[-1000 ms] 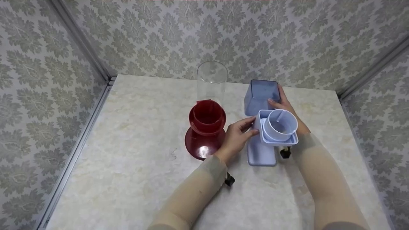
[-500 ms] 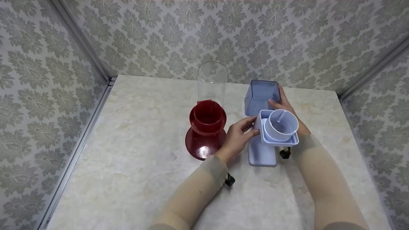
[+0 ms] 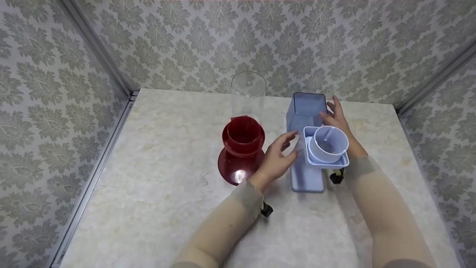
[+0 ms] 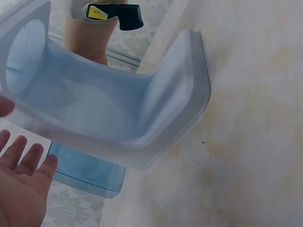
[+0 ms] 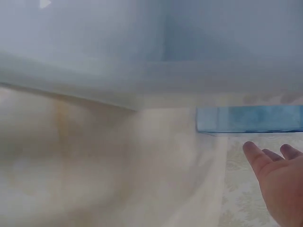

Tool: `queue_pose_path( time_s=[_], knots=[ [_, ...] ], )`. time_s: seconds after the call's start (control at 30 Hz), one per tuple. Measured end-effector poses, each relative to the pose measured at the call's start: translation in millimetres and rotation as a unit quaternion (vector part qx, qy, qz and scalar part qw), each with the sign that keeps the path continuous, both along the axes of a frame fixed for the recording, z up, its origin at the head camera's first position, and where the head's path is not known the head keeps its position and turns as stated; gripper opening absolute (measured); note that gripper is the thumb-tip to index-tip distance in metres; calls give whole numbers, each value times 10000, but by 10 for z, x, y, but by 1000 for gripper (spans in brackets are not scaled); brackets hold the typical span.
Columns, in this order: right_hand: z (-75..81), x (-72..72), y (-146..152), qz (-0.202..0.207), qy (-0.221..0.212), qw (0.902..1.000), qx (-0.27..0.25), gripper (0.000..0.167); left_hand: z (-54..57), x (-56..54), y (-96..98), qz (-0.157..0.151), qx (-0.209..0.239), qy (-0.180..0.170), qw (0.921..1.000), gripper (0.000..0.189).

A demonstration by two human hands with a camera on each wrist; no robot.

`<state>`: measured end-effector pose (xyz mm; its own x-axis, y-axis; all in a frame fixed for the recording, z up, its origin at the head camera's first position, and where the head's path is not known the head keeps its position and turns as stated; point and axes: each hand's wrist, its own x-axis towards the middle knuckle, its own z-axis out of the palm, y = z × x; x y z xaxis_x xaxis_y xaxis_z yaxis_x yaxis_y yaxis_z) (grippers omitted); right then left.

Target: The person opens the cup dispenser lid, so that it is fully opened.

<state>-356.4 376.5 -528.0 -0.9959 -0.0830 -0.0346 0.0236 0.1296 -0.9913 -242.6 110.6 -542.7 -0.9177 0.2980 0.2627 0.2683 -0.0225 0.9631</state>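
A pale blue plastic stand (image 3: 307, 181) has a flat base and a square top with a round cup (image 3: 329, 143) in it. Behind it stands a see-through blue square container (image 3: 308, 108), its bottom hidden by the stand. My left hand (image 3: 277, 158) is at the stand's left side, thumb and fingers spread. In the left wrist view its fingers (image 4: 35, 158) are apart from the stand's edge. My right hand (image 3: 337, 118) is beside the container's right wall with fingers loosely extended, gripping nothing; in the right wrist view its fingertips lie just off the blue container (image 5: 255, 119).
Left of my left hand is a red stand (image 3: 238, 171) with a round base and a cup-shaped top (image 3: 243, 136). A clear cylinder (image 3: 248, 93) stands behind it. The pale marbled table (image 3: 156, 178) meets patterned wall panels (image 3: 208, 41) at the back and sides.
Both hands have let go: the left fingers have come off the pale blue stand, and the right hand has come away from the blue container to the right. Stand and container stay put.
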Motion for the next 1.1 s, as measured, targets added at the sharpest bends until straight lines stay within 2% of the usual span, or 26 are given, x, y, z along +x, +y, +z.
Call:
queue_pose_path(
  time_s=[0.1, 0.27, 0.47, 0.7, 0.87, 0.97, 1.1],
  knots=[
    [91, 101, 32, -76, 38, 9999, 117, 94, 37, 39, -45, -67, -230, 9, 9997, 61],
    [163, 300, 164, -29, 141, 9966, 812, 89, 100, 114, -144, -210, -901, 8, 9957, 63],
    [178, 517, 329, 120, 351, 9863, 1605, 83, 122, 178, -341, -542, -1627, 383, 9844, 65],
    [163, 737, 518, 200, 804, 9657, 2460, 76, 85, 341, -737, -953, -2664, 533, 9577, 65],
    [179, 819, 617, 79, 844, 9532, 2902, 77, 53, 503, -1107, -1074, -3352, 684, 9335, 69],
    [165, 857, 679, -26, 902, 9359, 3406, 79, 29, 566, -1363, -967, -3634, 845, 9227, 71],
    [137, 877, 761, -197, 1016, 9088, 4042, 84, 6, 574, -1725, -493, -3983, 1087, 9095, 74]
  ],
)
